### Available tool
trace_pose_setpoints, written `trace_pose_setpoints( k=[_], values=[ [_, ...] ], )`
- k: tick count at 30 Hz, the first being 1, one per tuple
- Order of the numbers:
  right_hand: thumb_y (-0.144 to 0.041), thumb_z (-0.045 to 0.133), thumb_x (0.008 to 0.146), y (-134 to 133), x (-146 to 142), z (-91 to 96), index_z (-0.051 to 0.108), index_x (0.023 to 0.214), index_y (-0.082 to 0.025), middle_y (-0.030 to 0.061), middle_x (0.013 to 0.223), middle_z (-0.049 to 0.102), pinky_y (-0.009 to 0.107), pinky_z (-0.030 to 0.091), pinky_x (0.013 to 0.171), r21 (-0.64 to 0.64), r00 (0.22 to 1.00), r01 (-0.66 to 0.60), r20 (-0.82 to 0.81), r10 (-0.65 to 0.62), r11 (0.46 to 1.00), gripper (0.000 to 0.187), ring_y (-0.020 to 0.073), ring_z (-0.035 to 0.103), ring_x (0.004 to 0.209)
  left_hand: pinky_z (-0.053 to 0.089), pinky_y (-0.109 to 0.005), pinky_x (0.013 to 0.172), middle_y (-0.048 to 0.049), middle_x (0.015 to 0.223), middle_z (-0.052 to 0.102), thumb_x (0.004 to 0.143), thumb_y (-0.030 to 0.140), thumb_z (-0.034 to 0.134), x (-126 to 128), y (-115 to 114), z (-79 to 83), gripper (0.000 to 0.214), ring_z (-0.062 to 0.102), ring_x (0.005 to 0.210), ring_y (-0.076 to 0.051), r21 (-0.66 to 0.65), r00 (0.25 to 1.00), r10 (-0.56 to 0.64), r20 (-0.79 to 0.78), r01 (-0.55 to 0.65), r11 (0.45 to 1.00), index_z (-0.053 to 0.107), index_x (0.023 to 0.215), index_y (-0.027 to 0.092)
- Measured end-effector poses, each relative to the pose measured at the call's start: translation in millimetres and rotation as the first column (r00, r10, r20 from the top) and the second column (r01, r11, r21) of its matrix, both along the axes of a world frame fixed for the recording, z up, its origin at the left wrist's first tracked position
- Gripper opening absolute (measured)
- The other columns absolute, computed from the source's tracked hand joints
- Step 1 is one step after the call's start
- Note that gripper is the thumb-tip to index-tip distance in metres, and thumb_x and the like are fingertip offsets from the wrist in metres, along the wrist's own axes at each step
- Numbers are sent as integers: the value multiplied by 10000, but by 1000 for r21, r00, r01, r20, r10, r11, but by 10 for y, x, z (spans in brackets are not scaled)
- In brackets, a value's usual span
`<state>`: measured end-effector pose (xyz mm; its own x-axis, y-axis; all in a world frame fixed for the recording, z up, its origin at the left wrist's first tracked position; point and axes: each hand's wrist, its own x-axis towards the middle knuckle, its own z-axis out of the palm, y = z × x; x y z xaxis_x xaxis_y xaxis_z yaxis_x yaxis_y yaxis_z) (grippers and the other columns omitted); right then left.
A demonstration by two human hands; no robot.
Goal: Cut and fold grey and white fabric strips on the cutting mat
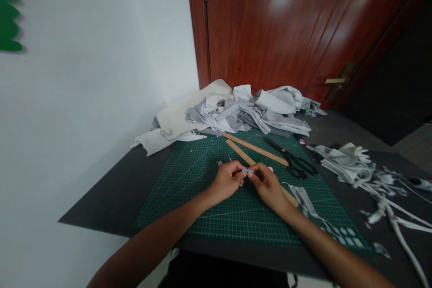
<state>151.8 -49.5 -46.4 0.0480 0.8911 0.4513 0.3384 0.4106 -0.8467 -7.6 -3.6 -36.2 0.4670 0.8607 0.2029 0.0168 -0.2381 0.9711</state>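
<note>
Above the green cutting mat, my left hand [228, 179] and my right hand [269, 185] meet at the fingertips. Both pinch a small grey strip of fabric [248, 170] between thumb and fingers. One wooden ruler [240, 152] runs slantwise behind and under my right hand. A second wooden ruler [259, 149] lies farther back, with black-handled scissors [293, 160] to its right. Beside my right forearm, a grey fabric strip with thin ties [305, 200] rests on the mat. A small grey scrap [219, 163] shows just behind my left hand.
The green cutting mat [168, 198] covers the middle of a dark table [111, 193]. Grey and white cloth [243, 114] is heaped at the back, against a white wall and a reddish wooden door [270, 31]. More cloth [347, 164] and pale cords [394, 220] lie at the right.
</note>
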Motion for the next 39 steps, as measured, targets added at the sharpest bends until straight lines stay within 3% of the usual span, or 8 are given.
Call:
trace_pose_setpoints(
  k=[6,15,21,28,39],
  values=[
    [-382,641,914,33,4,-28,643,804,-237,15,749,676,328,493,675,-16,996,-23,-90,21,1000,181,210,617,724,468,-215,561,35,684,594,830,262,668,-2,9,13,146,575,577,-93,-30,993,-93,72,96,995,552,848,175],
    [-360,643,918,16,7,22,643,804,-230,6,737,658,318,486,664,-30,993,-58,-100,55,998,172,196,604,703,502,-237,518,39,699,601,827,393,721,-23,36,12,293,566,510,-91,-132,976,-154,154,174,976,539,899,175],
    [-372,640,926,12,-4,9,642,816,-231,10,756,661,327,487,686,-39,995,-48,-94,44,998,179,201,604,718,418,-194,480,56,644,556,865,346,669,-33,24,18,220,543,475,-76,-45,983,-137,120,143,989,537,841,172],
    [-414,642,932,-16,-7,37,634,1002,-254,9,828,640,317,480,680,-58,986,-127,-121,119,990,175,203,589,758,469,-224,455,30,707,632,824,378,697,-13,28,9,271,560,450,-89,-98,978,-104,179,123,988,508,810,184],
    [-280,663,804,25,-11,18,631,847,-237,-12,749,554,301,430,647,-213,924,-183,-371,94,960,69,187,520,695,506,-243,499,28,719,629,809,330,716,-28,1,45,242,584,486,-95,-122,971,-127,202,154,981,532,803,174]
  ],
)
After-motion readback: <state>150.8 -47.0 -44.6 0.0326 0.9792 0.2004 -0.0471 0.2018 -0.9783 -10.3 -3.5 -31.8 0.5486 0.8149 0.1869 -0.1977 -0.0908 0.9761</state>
